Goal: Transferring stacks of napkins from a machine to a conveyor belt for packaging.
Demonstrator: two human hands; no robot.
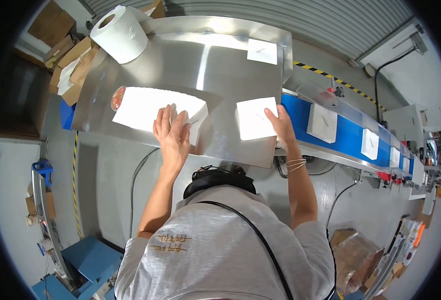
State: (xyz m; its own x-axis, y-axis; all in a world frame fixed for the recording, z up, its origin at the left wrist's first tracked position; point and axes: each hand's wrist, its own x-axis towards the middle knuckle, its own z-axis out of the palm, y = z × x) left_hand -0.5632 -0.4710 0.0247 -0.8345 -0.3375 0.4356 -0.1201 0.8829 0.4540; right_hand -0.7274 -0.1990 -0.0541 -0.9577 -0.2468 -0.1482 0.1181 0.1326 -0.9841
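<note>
My left hand (170,137) lies with its fingers apart on the near right end of a long white block-like stack (145,110), which rests on the steel table (180,65). Whether the stack is one piece or many thin ones is hard to tell. At its left end sits a red, clear-wrapped item (117,98). My right hand (282,126) grips the right edge of a flat white box (254,122), thumb on top and fingers down the side. That box is at the table's right side, beside the blue conveyor belt (300,117). Another white box (262,51) lies at the far right corner.
Several white boxes (322,123) ride on the conveyor, behind a clear guard rail (350,107). A big white paper roll (125,42) stands at the table's far left, near an open cardboard box (75,75). Raised metal edging (220,22) bounds the table's far side.
</note>
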